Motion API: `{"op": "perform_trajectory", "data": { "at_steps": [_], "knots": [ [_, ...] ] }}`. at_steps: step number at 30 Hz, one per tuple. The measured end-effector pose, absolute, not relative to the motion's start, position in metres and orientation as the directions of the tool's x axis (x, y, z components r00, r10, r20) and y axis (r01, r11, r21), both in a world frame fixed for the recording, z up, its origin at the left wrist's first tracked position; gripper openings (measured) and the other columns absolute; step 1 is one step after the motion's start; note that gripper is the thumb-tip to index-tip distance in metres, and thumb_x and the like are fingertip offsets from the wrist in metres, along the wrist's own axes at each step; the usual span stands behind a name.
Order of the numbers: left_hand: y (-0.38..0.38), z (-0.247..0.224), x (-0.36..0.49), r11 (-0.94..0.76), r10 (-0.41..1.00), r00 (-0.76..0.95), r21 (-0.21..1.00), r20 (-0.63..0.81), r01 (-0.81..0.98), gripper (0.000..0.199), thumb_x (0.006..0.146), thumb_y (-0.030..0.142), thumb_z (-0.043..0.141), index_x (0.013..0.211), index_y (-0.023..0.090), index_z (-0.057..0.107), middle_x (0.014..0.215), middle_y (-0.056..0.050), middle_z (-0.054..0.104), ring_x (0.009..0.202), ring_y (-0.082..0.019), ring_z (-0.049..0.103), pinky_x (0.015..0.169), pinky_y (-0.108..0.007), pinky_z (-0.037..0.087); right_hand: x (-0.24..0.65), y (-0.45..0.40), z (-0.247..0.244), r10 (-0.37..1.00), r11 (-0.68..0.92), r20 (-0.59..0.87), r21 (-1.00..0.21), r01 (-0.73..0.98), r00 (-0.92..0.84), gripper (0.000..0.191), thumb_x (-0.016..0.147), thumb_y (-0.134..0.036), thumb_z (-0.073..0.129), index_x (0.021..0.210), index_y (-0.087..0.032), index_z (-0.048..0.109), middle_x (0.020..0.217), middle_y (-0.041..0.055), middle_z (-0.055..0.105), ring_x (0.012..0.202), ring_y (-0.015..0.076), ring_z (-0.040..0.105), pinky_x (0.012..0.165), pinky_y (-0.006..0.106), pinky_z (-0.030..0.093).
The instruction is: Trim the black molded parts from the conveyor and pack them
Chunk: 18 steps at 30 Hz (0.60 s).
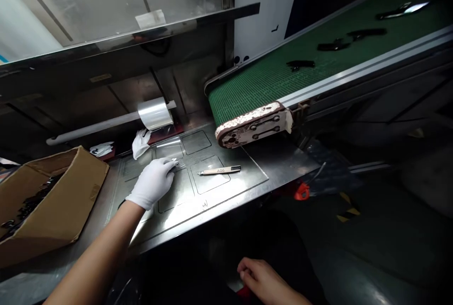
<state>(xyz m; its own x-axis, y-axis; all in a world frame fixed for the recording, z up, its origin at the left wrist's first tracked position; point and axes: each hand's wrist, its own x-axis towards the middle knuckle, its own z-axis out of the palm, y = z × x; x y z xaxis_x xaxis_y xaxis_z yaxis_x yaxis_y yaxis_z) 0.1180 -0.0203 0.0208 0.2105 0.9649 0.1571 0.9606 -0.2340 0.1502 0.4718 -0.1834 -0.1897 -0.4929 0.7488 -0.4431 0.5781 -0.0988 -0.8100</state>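
In a white glove, my left hand (153, 183) is over the metal work surface with thumb and fingers pinched together. A small clear, shiny piece (180, 165) shows at its fingertips, too faint to name. To its right lies a slim craft knife (219, 170) marked A06, on a sheet with drawn rectangular outlines (212, 187). My bare right hand (262, 276) is low in front of the bench, its fingers curled inward. Something red (244, 292) shows just beneath it; whatever the fingers hold, if anything, is hidden.
On the left stands a cardboard box (60, 201) of dark parts. Behind my left hand, a clear film roll (155, 114) sits on a rod near a crumpled white glove (140, 143). A green conveyor belt (255, 83) carrying several black parts (300, 64) overhangs the bench's right side.
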Motion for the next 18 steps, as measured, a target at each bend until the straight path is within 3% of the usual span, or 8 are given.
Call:
{"op": "perform_trajectory", "data": {
  "at_steps": [5,11,18],
  "knots": [
    [0.011,0.020,0.101,-0.066,0.992,0.041,0.212,0.117,0.975,0.041,0.094,0.018,0.054,0.133,0.014,0.067,0.136,-0.013,0.068,0.130,-0.025,0.060,0.116,-0.043,0.045,0.490,-0.173,-0.186,0.783,-0.093,-0.430,-0.795,0.600,-0.449,0.027,0.096,-0.035,0.048,0.101,-0.023,0.072,0.093,0.0047,0.077,0.088,0.0208,0.069,0.079,0.032,0.047],
    [0.027,0.021,0.092,-0.011,0.996,0.031,0.215,-0.089,0.976,0.044,0.093,0.035,0.073,0.132,0.016,0.066,0.123,-0.012,0.072,0.113,-0.026,0.067,0.106,-0.049,0.052,0.488,-0.183,-0.189,0.782,-0.107,-0.444,-0.787,0.608,-0.438,0.028,0.095,-0.033,0.048,0.098,-0.022,0.073,0.087,0.0055,0.078,0.079,0.0205,0.067,0.071,0.031,0.046],
    [0.024,0.034,0.104,0.067,0.981,-0.017,0.252,-0.194,0.965,0.034,0.092,0.035,0.074,0.119,0.015,0.071,0.110,-0.008,0.073,0.099,-0.023,0.069,0.096,-0.044,0.056,0.482,-0.195,-0.199,0.772,-0.100,-0.444,-0.792,0.602,-0.456,0.027,0.093,-0.034,0.049,0.097,-0.023,0.073,0.087,0.0043,0.077,0.079,0.0201,0.067,0.071,0.031,0.047]
  ]
}}
